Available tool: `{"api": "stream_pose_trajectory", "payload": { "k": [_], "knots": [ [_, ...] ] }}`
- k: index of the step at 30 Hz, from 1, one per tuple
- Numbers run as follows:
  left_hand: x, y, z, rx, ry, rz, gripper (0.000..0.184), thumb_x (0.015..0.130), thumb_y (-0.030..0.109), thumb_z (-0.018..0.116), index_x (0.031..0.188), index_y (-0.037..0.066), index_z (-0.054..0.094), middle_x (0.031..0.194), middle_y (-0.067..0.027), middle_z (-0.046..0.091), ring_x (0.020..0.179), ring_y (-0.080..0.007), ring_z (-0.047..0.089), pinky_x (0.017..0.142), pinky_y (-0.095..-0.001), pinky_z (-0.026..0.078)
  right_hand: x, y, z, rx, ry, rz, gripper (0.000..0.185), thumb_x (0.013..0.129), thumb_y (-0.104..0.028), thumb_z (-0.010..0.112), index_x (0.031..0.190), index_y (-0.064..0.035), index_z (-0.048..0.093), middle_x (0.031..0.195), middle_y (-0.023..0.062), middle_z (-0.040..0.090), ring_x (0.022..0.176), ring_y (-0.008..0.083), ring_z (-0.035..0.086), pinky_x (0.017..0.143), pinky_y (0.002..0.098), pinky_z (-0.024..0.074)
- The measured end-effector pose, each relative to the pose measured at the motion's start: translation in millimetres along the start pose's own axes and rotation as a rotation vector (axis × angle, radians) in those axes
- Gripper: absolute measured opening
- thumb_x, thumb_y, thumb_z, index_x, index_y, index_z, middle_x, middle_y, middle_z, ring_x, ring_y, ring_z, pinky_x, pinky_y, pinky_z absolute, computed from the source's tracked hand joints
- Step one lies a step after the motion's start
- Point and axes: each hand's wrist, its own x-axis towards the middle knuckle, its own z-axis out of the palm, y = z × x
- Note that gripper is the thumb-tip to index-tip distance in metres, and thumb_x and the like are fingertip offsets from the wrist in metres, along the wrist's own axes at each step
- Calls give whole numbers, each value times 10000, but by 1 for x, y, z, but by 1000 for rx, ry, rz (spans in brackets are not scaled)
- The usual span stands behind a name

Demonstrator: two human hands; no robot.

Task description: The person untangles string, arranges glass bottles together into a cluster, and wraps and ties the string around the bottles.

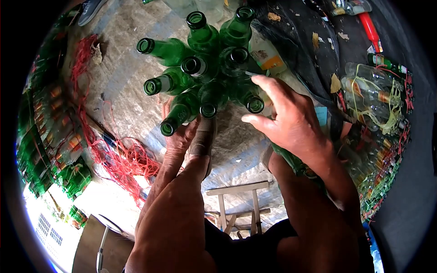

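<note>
Several green glass bottles (202, 38) stand in a tight cluster on the ground sheet, their open mouths pointing up and outward. My left hand (182, 135) is low at the cluster's near left side, its fingers around a green glass bottle (184, 108) and partly hidden by it. To the right, my right hand (296, 113) is open, thumb and forefinger apart, close beside the nearest right bottle (253, 101). A small pale strip (251, 73) shows by the forefinger's tip; I cannot tell whether it is held.
Tangled red twine (125, 159) lies left on the dirty sheet (132, 98). Green bottles (50, 136) are stacked at far left. Clear bottles bundled with yellow string (373, 98) lie right, near dark netting (296, 50). A wooden frame (239, 189) sits between my legs.
</note>
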Motion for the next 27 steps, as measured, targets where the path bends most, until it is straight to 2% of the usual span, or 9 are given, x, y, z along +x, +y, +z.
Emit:
{"api": "stream_pose_trajectory", "payload": {
  "k": [1,2,5,8,11,18,22,24,27],
  "knots": [
    [0,0,0,-7,4,10,711,824,346,857,1375,15,553,1321,-203,548,1216,-383,555,1047,-495,467,-4,-3,-8,42,-75,102,703,757,-205,925,1360,-78,586,991,107,729,794,233,722,664,344,600],
    [0,1,0,9,5,27,695,824,334,868,1361,11,566,1319,-188,569,1210,-356,574,1050,-475,469,-6,-6,-22,69,-291,403,596,795,-186,896,1309,-59,622,993,142,738,804,241,725,680,348,595],
    [3,6,-3,37,0,53,661,819,295,892,1333,6,593,1301,-155,621,1186,-295,614,1050,-428,477,-45,37,-38,110,-190,232,322,895,-40,732,1212,-30,676,947,156,704,819,281,712,709,365,560],
    [-2,0,4,-108,41,-15,644,821,271,890,1328,5,595,1273,-143,641,1162,-273,620,1037,-417,484,-84,43,-67,120,-354,524,455,877,32,687,1315,-82,645,1084,163,683,940,323,716,777,388,566],
    [-4,-3,5,-142,15,-26,680,820,262,897,1361,8,574,1277,-138,650,1167,-261,619,1041,-405,479,-113,39,-60,8,-390,435,636,853,-25,745,1448,-156,564,1115,140,607,984,337,681,832,447,568],
    [-3,10,6,-265,-23,-146,655,820,208,909,1351,0,588,1272,-122,665,1159,-232,619,1064,-393,463,-129,34,-27,51,-39,86,530,768,-95,819,1279,-41,686,902,115,535,795,265,594,668,396,499],
    [-4,10,9,-297,-22,-170,658,829,221,906,1359,4,583,1272,-126,669,1157,-233,630,1060,-390,475,-126,49,-31,55,-59,156,522,699,-122,869,1184,-26,704,847,101,540,711,260,601,617,388,498],
    [-3,12,10,-296,-18,-172,653,832,217,904,1358,5,582,1272,-127,670,1160,-234,632,1061,-390,476,-123,59,-34,82,132,63,494,729,-168,884,1174,-49,704,860,80,589,677,239,632,580,363,511],
    [-3,11,9,-311,-26,-185,634,839,210,898,1350,7,583,1274,-125,665,1163,-234,632,1059,-387,477,-123,63,-57,40,245,189,479,753,-163,892,1180,-56,703,887,84,612,726,220,655,625,359,546]
  ]
}}
